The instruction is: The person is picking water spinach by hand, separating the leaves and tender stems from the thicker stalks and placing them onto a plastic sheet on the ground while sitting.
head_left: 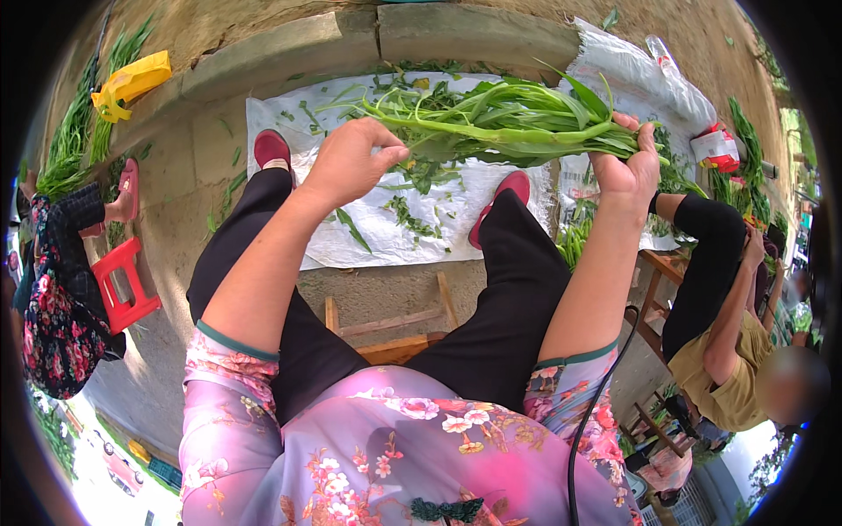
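Observation:
A bunch of long-stemmed leafy greens (504, 123) lies sideways across the air above a white woven sheet (351, 241). My right hand (630, 162) is closed around its stem end. Near the opposite end is my left hand (355, 160), its fingers curled and the thumb pressed toward them. Whether a leaf or stem tip sits in that pinch is hidden. Below the bunch, loose torn leaves (412, 219) are strewn over the sheet between my red shoes.
A wooden stool (395, 351) is under me, and a concrete curb (298, 39) runs beyond the sheet. At left are a red plastic stool (125, 285), a seated person and greens with a yellow bag (132, 83). Another person (728, 351) sits at right near more greens (574, 235).

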### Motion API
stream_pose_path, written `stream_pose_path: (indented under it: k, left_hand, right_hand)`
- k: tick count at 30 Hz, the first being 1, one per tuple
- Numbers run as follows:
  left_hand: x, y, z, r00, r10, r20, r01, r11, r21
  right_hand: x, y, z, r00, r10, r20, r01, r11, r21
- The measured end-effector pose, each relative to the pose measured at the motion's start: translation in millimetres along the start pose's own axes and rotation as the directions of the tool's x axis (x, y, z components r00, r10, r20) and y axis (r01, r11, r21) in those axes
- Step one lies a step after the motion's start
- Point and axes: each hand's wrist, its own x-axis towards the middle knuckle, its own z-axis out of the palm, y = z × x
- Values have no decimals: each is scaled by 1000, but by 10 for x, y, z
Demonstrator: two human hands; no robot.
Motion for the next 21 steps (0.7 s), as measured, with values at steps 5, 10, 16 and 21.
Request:
stream_pose_path:
  k: [5, 10, 16, 21]
  left_hand:
    - [-91, 20, -296, 902, -316, 293, 414, 823, -388]
    - [-143, -112, -443, 902, -360, 239, 429, 810, -399]
    - [-149, -116, -526, 900, -400, 171, 435, 819, -375]
    - [-146, -142, -520, 902, -415, 118, 430, 842, -327]
  right_hand:
    - [25, 29, -11, 1000, 3, 8, -3, 1000, -16]
    - [60, -9, -31, 999, 24, 27, -23, 999, -34]
    - [27, 0, -20, 999, 38, 25, -37, 998, -51]
    - [10, 31, 13, 1000, -11, 9, 12, 995, -103]
